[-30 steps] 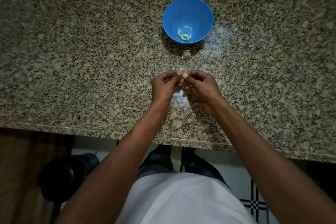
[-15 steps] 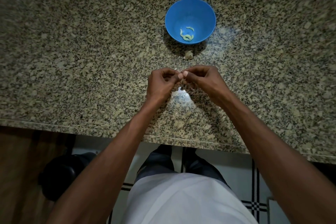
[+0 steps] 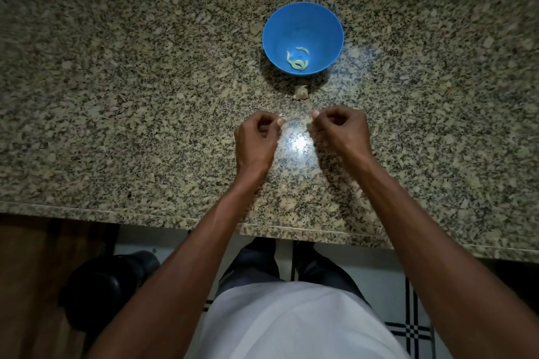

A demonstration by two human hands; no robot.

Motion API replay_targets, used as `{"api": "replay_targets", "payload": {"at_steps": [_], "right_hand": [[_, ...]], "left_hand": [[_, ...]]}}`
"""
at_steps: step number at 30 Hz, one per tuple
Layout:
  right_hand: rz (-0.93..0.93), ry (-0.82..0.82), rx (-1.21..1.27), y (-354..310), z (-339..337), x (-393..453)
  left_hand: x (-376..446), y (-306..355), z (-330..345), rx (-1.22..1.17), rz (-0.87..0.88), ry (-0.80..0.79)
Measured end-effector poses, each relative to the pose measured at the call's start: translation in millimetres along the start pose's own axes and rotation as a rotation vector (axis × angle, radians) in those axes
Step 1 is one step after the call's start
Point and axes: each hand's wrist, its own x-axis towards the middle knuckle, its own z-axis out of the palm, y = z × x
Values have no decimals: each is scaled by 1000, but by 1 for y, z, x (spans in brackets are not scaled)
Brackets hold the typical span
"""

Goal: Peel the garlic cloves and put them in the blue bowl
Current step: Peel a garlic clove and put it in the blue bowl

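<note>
The blue bowl [image 3: 326,23] stands at the back centre of the granite counter, with several pale peeled garlic cloves [image 3: 297,63] in its bottom. An unpeeled garlic piece [image 3: 301,92] lies on the counter just in front of the bowl. My left hand [image 3: 256,141] hovers in front of that piece, fingers curled, pinching a small pale bit of garlic at its fingertips. A short gap to the right, my right hand [image 3: 341,131] has curled fingers with thumb and forefinger pressed together. I can see nothing between them.
The speckled granite counter [image 3: 116,96] spreads wide on both sides of the bowl, and its front edge runs just below my wrists. A bright light reflection lies between my hands. A dark round object [image 3: 102,285] sits on the floor at the lower left.
My hands were joined at the fingertips around the garlic. They have now pulled apart sideways, the left hand to the left and the right hand to the right.
</note>
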Motion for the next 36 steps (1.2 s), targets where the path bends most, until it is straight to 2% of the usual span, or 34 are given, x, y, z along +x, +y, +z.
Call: {"api": "replay_targets", "payload": {"at_steps": [5,11,15,18,21,23,26,29,31,34,36], "right_hand": [[-117,-43,-349,-6,-23,25],[-244,32,-474,-4,-25,7],[-415,-164,-542,-7,11,-7],[-600,-290,-785,-18,47,1],[-690,-326,-987,-20,68,1],[-713,-312,-969,-15,66,-13],[-719,-334,-957,5,46,-46],[-596,-397,-853,10,25,-62],[-492,-295,-754,5,16,-55],[-361,-35,-693,3,2,-35],[-312,-1,-751,6,1,-27]], "left_hand": [[16,-8,-24,-73,-65,-43],[27,-17,-42,-94,-60,-71],[36,-16,-46,-24,-21,-66],[43,-20,-49,14,-14,-68],[46,-27,-54,65,-13,-89],[46,-31,-56,81,2,-114],[43,-33,-55,68,32,-123],[37,-31,-50,23,42,-117],[35,-29,-45,3,38,-126],[35,-29,-42,-9,46,-134],[35,-29,-44,-13,42,-134]]}}
